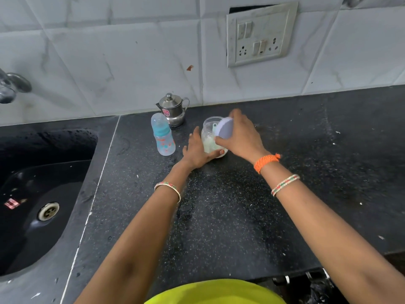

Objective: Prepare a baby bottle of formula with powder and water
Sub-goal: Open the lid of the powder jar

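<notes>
A clear jar [209, 137] with white powder at its bottom and a pale scoop [214, 127] inside stands on the black counter [219, 205]. My left hand [197, 150] holds the jar's base from the left, thumb in front. My right hand [241, 134] grips the jar's purple lid [223, 129], tilted just off the jar's mouth on its right side. A capped baby bottle [163, 134] with a blue collar and orange print stands upright left of the jar. It looks empty.
A small lidded steel pot [174, 110] stands behind the bottle against the tiled wall. A black sink [39, 194] lies to the left, with a tap [11, 86] above it. A socket panel [260, 34] is on the wall. The counter's front edge is near my body.
</notes>
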A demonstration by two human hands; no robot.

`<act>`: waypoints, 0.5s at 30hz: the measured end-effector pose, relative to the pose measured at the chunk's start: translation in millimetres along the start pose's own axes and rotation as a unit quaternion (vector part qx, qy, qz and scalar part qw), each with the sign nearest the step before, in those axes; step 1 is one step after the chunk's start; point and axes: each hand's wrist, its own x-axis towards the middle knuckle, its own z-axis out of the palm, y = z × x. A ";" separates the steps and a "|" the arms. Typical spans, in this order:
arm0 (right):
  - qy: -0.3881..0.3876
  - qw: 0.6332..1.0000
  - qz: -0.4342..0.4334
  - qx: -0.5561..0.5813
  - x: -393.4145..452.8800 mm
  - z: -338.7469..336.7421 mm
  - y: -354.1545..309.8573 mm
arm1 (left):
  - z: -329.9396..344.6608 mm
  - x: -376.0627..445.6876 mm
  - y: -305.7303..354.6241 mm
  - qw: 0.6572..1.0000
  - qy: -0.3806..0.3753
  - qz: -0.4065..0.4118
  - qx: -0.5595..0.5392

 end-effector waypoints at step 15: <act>-0.023 1.000 0.020 0.004 -100.4 71.9 30.2 | -13.1 -78.7 -35.3 0.975 0.181 0.042 -0.117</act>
